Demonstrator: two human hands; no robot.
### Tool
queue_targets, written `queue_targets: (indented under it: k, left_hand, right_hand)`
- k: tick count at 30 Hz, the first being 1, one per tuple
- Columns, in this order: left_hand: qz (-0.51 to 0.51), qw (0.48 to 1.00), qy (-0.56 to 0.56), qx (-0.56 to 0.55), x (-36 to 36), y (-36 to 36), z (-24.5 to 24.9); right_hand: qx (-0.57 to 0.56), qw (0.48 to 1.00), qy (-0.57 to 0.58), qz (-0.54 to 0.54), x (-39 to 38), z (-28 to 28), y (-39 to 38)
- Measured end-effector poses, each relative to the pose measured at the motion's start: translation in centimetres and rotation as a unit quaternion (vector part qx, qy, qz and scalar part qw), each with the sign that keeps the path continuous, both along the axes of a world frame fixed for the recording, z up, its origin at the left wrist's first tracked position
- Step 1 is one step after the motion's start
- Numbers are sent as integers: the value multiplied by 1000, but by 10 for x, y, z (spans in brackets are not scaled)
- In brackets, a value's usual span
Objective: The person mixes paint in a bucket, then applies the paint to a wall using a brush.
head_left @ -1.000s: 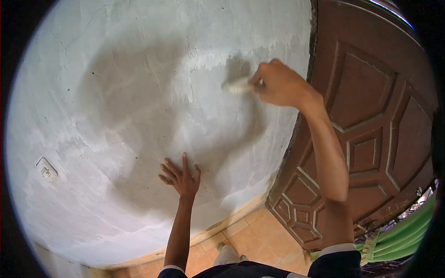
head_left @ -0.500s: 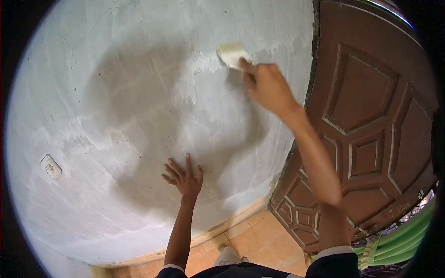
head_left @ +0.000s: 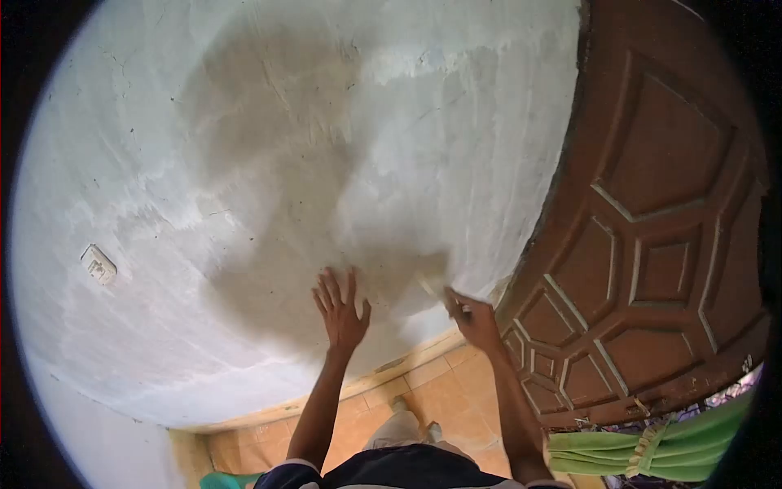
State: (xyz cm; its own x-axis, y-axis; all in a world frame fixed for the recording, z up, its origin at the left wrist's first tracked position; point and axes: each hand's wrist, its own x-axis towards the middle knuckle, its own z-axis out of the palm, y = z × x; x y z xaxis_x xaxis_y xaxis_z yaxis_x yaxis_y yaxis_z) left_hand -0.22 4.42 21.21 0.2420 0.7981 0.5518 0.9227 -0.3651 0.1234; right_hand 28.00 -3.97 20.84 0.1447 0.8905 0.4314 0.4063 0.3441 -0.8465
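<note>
My left hand [head_left: 340, 308] lies flat, fingers spread, against the white plastered wall [head_left: 244, 163], low down near the floor. My right hand [head_left: 474, 318] is shut on a paintbrush [head_left: 432, 287], whose bristle end touches the wall low down beside the door frame. The brush is mostly hidden by my fingers and blurred. The two hands are a short way apart at about the same height.
A brown panelled wooden door [head_left: 652, 228] stands to the right of the wall. A small wall socket [head_left: 99, 264] sits at the left. Orange floor tiles [head_left: 432, 399] and a pale skirting run below. Green cloth [head_left: 652, 452] lies at the lower right.
My right hand has carried the brush from high on the wall down to its lower part near the door frame. The left hand stays pressed on the wall. The view has tilted.
</note>
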Motion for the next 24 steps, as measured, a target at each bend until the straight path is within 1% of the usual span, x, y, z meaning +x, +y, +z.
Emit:
queue_targets:
  k: [1, 2, 3, 5, 6, 8, 10, 11, 12, 13, 14, 15, 16, 17, 19, 20, 21, 23, 24]
  left_hand:
    - [-24, 999, -28, -37, -5, -14, -14]
    - [-47, 995, -55, -73, -12, -28, -31]
    - [-54, 986, -86, -129, -20, -45, -49]
    - [-60, 976, -101, -185, -42, -80, -75]
    - [-49, 973, -88, -209, -55, -97, -87]
    - [-31, 967, -72, -242, -77, -126, -104]
    - [-17, 940, -132, -315, -102, -152, -114]
    - [-16, 947, -125, -297, -113, -161, -120]
    - [4, 939, -139, -314, -123, -168, -125]
    - [21, 931, -156, -330, -131, -173, -130]
    - [41, 935, -151, -318, -135, -174, -132]
    - [26, 941, -174, -290, -140, -175, -135]
    - [22, 935, -206, -288, -143, -172, -138]
    - [18, 929, -237, -285, -147, -169, -140]
    - [6, 926, -254, -279, -150, -158, -131]
    - [-6, 925, -263, -274, -153, -153, -123]
    - [-5, 925, -269, -269, -158, -149, -114]
    - [-18, 922, -284, -264, -175, -143, -96]
    - [-32, 922, -301, -242, -189, -141, -90]
  right_hand:
    - [8, 996, 90, 15, -5, -29, -14]
    - [-98, 980, 170, 14, -9, -41, -38]
    - [-205, 947, 247, 15, -15, -51, -62]
    - [-242, 906, 348, -5, -28, -96, -98]
    - [-252, 901, 354, 4, -34, -115, -114]
    - [-314, 856, 408, -35, -46, -143, -141]
    - [-341, 842, 416, -39, -56, -157, -156]
    - [-355, 833, 421, -48, -57, -159, -162]
    - [-353, 847, 394, -44, -58, -161, -164]
    - [-358, 850, 385, -46, -59, -159, -162]
    - [-353, 859, 370, -31, -60, -155, -157]
    - [-348, 868, 354, -17, -61, -150, -152]
    - [-336, 883, 328, -9, -61, -144, -145]
    - [-336, 886, 320, -9, -63, -134, -136]
    - [-300, 901, 313, -14, -70, -113, -120]
    - [-258, 912, 320, 5, -73, -115, -113]
    - [-255, 914, 314, 9, -80, -102, -107]
    - [-201, 941, 273, -1, -99, -74, -94]
    - [-196, 942, 273, 3, -110, -67, -89]
